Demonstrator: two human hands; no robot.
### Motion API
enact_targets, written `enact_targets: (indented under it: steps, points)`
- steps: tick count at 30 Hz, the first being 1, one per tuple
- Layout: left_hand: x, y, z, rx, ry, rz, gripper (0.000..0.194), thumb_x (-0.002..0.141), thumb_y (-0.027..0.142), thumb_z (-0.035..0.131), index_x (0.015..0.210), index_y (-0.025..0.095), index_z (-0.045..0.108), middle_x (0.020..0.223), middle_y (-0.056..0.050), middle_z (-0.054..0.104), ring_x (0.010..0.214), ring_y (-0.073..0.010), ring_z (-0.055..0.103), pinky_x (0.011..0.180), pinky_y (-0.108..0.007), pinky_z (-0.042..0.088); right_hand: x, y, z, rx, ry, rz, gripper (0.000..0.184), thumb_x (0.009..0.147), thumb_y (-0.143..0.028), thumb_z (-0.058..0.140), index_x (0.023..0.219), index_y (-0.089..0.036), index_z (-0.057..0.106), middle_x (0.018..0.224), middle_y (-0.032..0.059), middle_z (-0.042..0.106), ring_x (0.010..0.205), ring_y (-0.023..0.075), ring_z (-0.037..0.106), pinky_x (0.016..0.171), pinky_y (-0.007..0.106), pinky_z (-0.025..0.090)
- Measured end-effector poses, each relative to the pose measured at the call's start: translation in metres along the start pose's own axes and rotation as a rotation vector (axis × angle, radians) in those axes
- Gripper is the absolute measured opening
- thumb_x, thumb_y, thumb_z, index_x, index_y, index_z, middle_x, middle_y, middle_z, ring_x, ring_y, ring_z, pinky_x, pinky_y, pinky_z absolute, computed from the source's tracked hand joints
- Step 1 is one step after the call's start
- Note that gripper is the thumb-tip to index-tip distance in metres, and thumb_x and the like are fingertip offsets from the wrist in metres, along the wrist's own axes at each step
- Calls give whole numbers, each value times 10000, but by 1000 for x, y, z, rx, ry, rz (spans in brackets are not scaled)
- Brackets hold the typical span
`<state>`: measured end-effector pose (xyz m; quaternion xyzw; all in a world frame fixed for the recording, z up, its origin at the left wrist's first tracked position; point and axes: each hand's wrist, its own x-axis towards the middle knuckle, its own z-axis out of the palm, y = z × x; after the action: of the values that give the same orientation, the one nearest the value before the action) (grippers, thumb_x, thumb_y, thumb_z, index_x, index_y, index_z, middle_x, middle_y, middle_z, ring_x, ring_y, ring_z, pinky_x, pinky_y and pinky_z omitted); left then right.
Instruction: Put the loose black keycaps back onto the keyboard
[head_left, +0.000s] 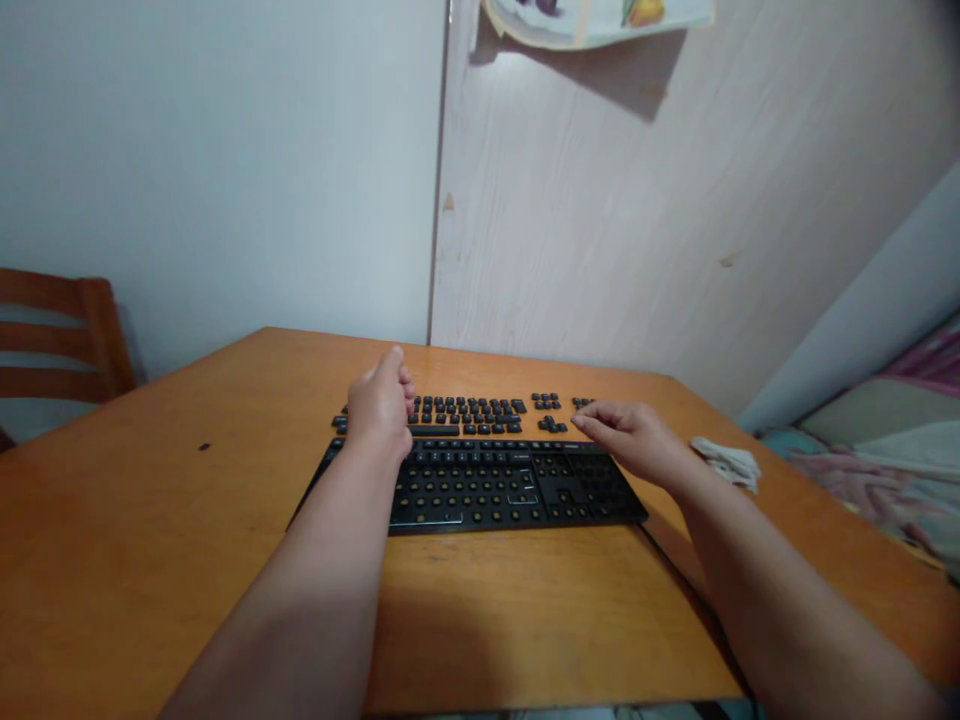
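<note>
A black keyboard (480, 490) lies on the wooden table. Many of its key positions are bare sockets, while keycaps sit along its upper rows. Behind it, loose black keycaps (472, 412) are laid out on the table in keyboard order, with a long space bar key (435, 431) in front. My left hand (379, 405) is closed, fingers curled and thumb on top, above the left end of the keyboard; whatever it holds is hidden. My right hand (622, 432) has its thumb and fingers pinched together beside the right-hand keycaps; I cannot make out anything between them.
A crumpled white cloth (727, 462) lies at the table's right. A small dark piece (204, 447) rests on the left side. The keyboard's cable (690, 585) runs toward the front edge. A wooden chair (60, 335) stands at left, and bedding (870, 470) at right.
</note>
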<state>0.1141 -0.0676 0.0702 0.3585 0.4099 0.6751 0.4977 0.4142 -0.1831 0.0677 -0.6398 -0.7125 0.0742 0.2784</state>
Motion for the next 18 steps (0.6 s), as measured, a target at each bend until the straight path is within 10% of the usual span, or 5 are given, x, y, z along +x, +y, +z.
enact_targets:
  steps: [11, 18]
  points:
    - [-34, 0, 2, 851, -677, 397, 329, 888, 456, 523, 855, 227, 758, 911, -39, 766, 894, -216, 690, 814, -311, 504, -3, 22, 11, -114, 207, 45, 467, 944, -538, 446, 590, -232, 455, 562, -21, 487, 571, 152, 478, 557, 281, 284]
    - [-68, 1, 10, 1403, -1009, 512, 428, 937, 325, 426, 1282, 303, 679, 1333, -18, 664, 1230, -252, 613, 1061, -409, 447, 1, 28, 17, -97, 268, 48, 455, 926, -531, 444, 584, -230, 458, 587, -5, 538, 606, 161, 515, 585, 273, 324]
